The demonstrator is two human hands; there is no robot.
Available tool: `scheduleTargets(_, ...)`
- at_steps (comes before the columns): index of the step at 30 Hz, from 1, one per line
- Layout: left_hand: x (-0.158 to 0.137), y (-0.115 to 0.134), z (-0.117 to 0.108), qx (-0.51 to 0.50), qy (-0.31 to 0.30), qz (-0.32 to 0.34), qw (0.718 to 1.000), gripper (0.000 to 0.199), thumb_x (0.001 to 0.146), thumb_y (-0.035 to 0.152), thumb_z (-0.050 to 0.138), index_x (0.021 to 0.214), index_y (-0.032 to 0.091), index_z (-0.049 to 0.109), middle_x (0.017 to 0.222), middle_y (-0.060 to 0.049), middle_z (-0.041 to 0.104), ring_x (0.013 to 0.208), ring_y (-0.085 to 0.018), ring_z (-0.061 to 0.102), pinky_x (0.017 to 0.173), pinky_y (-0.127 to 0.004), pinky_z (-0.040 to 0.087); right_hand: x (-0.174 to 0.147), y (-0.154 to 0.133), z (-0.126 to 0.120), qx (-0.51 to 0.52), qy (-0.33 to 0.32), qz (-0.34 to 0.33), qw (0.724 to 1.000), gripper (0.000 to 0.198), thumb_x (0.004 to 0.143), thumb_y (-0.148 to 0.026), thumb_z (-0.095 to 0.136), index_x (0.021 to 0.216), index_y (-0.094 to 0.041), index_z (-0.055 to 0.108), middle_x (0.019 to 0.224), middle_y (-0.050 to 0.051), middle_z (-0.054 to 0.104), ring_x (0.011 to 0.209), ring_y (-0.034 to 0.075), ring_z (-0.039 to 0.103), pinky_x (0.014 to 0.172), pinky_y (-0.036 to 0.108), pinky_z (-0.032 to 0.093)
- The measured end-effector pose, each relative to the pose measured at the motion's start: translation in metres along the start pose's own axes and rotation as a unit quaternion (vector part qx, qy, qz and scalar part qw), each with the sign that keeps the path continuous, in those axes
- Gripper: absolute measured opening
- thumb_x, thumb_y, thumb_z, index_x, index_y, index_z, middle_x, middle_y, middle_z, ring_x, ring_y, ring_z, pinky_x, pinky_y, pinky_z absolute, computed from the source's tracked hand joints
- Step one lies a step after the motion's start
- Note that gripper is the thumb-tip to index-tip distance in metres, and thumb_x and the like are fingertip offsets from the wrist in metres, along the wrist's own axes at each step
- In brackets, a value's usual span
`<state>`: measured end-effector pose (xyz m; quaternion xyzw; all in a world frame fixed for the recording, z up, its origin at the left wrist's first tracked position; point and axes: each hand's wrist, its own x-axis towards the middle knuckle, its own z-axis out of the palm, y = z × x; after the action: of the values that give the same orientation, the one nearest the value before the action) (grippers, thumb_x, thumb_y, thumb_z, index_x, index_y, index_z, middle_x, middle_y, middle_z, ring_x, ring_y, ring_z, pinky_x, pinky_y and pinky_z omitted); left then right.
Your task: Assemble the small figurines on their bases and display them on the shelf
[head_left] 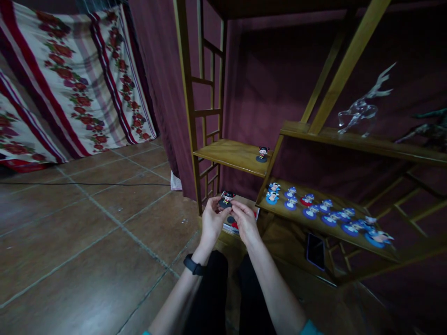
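Between my two hands is a small figurine [227, 198] with black hair, on a dark round base. My left hand [212, 217] grips the base from the left, thumb and fingers closed on it. From the right, my right hand [245, 218] pinches the same base at its edge. Below them a box [257, 215] with dark and red things in it is partly hidden by my hands. A similar black-haired figurine [262, 154] stands upright at the right end of the wooden shelf [226, 153] above.
On a lower shelf [375, 249] to the right stand several small figurines [310, 211] on blue, purple and red bases. A phone [315, 251] lies beneath it. Higher up are a clear glass deer [361, 111] and a dark sculpture [428, 128]. A cable [87, 184] crosses the tiled floor.
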<state>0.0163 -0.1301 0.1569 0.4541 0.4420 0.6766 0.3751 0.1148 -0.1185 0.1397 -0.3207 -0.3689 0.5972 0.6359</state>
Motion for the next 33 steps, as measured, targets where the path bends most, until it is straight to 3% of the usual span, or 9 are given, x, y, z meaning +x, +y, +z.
scheduleTargets(10,-0.010,-0.016,-0.003,0.010,0.013,-0.015,1.000,0.042,0.056,0.014,0.075,0.095,0.019,0.058,0.093,-0.005,0.065,0.083,-0.016,0.061,0.082,-0.028,0.043,0.001,0.011,-0.006,0.034,0.011,0.023,0.999,0.022,0.064,-0.026,0.070,0.083,-0.018,0.066,0.095,0.005,0.070,0.093,0.020,0.064,0.086,0.037,0.049)
scheduleTargets(19,-0.007,-0.021,-0.005,-0.042,0.015,-0.058,0.997,0.044,0.052,0.022,0.078,0.089,0.012,0.056,0.082,-0.005,0.065,0.070,-0.013,0.059,0.070,-0.028,0.045,-0.006,0.012,-0.006,0.077,0.036,0.040,0.996,0.020,0.063,-0.022,0.071,0.082,-0.019,0.068,0.093,0.003,0.070,0.088,0.017,0.065,0.084,0.032,0.050)
scheduleTargets(27,-0.013,-0.018,-0.011,-0.004,-0.004,-0.066,0.998,0.043,0.053,0.024,0.077,0.090,0.010,0.060,0.083,-0.006,0.066,0.070,-0.013,0.059,0.068,-0.027,0.046,-0.010,0.021,-0.009,0.141,0.021,0.088,0.986,0.019,0.063,-0.015,0.071,0.081,-0.019,0.068,0.092,0.004,0.071,0.090,0.016,0.066,0.085,0.030,0.050)
scheduleTargets(33,-0.017,-0.019,-0.012,0.079,-0.024,-0.030,0.996,0.041,0.060,0.020,0.073,0.098,0.011,0.062,0.085,-0.007,0.067,0.072,-0.015,0.061,0.070,-0.028,0.048,-0.012,0.025,-0.013,0.140,0.011,0.090,0.986,0.022,0.064,-0.015,0.070,0.085,-0.020,0.067,0.094,0.003,0.072,0.089,0.015,0.066,0.085,0.029,0.050)
